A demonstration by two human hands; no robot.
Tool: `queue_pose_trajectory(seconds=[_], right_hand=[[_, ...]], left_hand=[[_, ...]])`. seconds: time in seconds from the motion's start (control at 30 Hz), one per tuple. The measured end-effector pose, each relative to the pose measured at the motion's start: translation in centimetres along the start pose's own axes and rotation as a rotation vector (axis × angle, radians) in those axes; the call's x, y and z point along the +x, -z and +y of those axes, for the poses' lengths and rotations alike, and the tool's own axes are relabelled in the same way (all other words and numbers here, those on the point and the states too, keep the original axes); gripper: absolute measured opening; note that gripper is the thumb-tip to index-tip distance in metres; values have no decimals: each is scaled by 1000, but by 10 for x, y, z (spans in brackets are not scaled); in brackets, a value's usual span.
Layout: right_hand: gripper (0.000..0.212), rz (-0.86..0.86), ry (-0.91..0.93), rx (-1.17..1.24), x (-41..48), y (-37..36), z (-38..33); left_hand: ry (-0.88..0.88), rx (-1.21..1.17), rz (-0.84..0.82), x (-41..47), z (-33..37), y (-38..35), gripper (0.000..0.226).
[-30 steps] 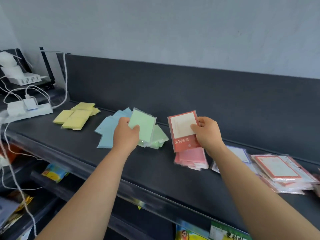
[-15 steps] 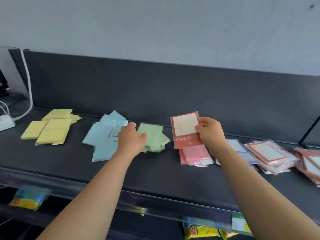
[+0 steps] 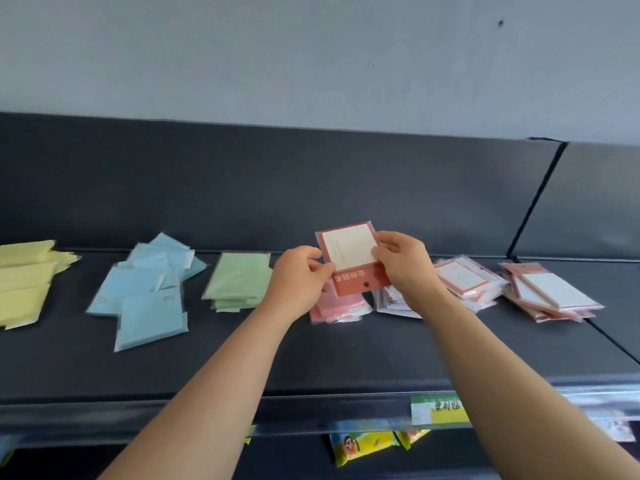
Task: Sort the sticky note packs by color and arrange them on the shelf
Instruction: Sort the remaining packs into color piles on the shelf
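Red pack [image 3: 351, 261] is held up over the pink pile [image 3: 336, 308], my left hand [image 3: 298, 282] and right hand [image 3: 405, 265] each pinching a side edge. I judge it belongs with the red piles [image 3: 550, 292] on the shelf [image 3: 346, 358] to my right; the white pile [image 3: 394, 303] lies between. Green pile [image 3: 239, 285], blue pile [image 3: 145, 292] and yellow pile [image 3: 24, 282] sit left, off that path.

Soft, even, fairly bright light casts only faint shadows on the dark shelf [image 3: 346, 358], while blur smears its near edge and the green label [image 3: 440, 408], and straight lines bow toward the far right.
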State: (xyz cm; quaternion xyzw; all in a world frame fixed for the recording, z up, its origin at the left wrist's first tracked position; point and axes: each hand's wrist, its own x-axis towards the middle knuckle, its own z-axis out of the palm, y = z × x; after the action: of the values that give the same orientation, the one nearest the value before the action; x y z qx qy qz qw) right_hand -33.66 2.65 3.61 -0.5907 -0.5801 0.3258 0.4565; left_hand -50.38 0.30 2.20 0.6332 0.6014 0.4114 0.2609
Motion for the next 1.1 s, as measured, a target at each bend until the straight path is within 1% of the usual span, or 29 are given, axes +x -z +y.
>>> queue_pose_trajectory(seconds=[0.23,0.4,0.57,0.63,0.7,0.77,0.8,0.87,0.97,1.0,1.07,1.1], right_hand=[[28,-63,19,-116,-1,66,37],[34,-98,-24,-97,10,117,59],[16,-94,12,-165,26,160,78],[21,-110,17,-131,32,173,86],[26,-123,21,-76,35,186,92],[30,-108,2,-17,39,200,100],[29,-83,-9,3,41,209,105],[26,-19,-41,16,45,229,115],[16,56,-104,-13,47,261,127],[17,73,-124,-39,47,270,132],[17,104,-156,-82,46,284,143],[16,115,-162,-103,45,288,149]], left_hand=[[-38,-40,-36,1,35,-60,26],[0,-61,-47,4,58,-109,30],[47,-63,-19,10,81,-150,33],[51,-60,5,10,91,-163,32],[31,-40,25,9,101,-175,23],[3,11,25,9,107,-189,13],[-6,39,13,9,109,-196,15],[-12,119,-29,11,111,-211,33],[-123,449,-106,15,115,-233,62],[-154,556,-134,15,115,-241,70],[-168,689,-162,17,113,-256,79],[-172,719,-147,19,110,-261,77]])
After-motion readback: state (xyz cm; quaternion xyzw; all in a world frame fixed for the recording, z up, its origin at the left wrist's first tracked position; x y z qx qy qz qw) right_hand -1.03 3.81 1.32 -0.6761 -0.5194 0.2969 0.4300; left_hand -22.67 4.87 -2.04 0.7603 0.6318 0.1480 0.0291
